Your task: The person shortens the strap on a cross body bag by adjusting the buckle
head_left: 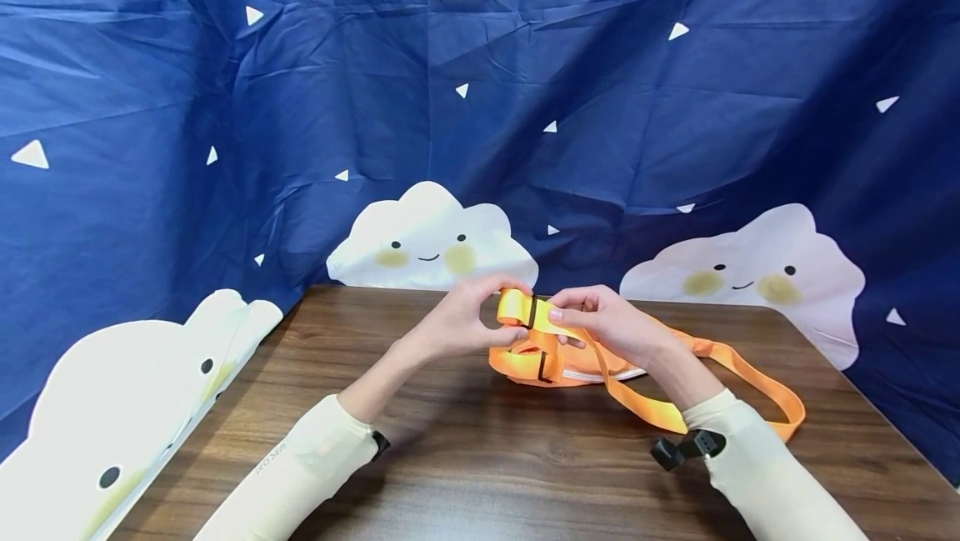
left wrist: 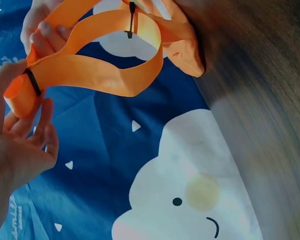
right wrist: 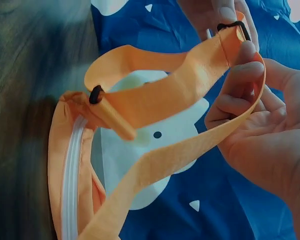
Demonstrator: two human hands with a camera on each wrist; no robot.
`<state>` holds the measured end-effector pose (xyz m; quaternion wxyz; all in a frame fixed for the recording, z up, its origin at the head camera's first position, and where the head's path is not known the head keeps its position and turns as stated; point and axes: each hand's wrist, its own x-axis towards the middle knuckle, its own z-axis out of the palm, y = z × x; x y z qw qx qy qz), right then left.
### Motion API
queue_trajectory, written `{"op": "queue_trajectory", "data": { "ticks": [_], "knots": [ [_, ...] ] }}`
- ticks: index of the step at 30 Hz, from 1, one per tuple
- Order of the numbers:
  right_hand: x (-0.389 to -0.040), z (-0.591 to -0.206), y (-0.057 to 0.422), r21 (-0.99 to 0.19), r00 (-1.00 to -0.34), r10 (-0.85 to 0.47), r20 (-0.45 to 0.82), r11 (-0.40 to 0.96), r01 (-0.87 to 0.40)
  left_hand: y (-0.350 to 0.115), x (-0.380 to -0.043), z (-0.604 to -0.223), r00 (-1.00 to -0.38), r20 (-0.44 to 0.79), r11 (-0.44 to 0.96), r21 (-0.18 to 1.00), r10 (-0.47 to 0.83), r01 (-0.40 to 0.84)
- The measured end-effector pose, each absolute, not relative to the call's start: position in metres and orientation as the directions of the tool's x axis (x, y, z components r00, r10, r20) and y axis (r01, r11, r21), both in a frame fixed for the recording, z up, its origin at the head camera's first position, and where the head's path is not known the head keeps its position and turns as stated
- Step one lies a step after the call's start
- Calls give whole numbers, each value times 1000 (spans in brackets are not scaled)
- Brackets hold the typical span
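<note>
An orange waist bag (right wrist: 59,165) with a white zipper (right wrist: 74,180) lies on the table, with its webbing strap (right wrist: 190,137) raised between both hands. My left hand (head_left: 453,323) holds a small strap loop (head_left: 513,306) between thumb and fingers, beside a black slide buckle (left wrist: 33,82). On the other side of that buckle, my right hand (head_left: 617,326) pinches the strap between thumb and fingertips. Lower down, a second black buckle (head_left: 543,365) sits on the strap close to the bag. Part of the bag is hidden behind the right hand in the head view.
The brown wooden table (head_left: 480,458) has its back edge against a blue cloth (head_left: 300,91) printed with white clouds and triangles. A long loop of the strap (head_left: 787,403) curves over the table at the right, beyond the right forearm.
</note>
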<state>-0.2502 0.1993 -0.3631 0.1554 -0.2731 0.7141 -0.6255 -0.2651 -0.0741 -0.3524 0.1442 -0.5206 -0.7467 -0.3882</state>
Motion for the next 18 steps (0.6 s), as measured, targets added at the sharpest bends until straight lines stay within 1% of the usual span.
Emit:
{"op": "queue_trajectory", "data": {
  "ticks": [5,9,11,14,18],
  "knots": [
    [-247,-363,193,-977,-792,-599,119,71,-201,-72,-264,-354,-411,612,150,431,676,890],
    [-243,-361,186,-966,-799,-594,99,134,-219,-70,-262,-355,-397,608,119,445,687,887],
    [-241,-360,182,-956,-818,-567,94,178,-234,-69,-261,-355,-398,600,109,460,693,881],
    [-238,-359,179,-950,-844,-526,106,198,-243,-69,-260,-356,-424,593,130,473,685,872],
    [-236,-357,177,-960,-857,-499,130,154,-236,-69,-262,-358,-456,585,162,485,670,860]
  ]
}}
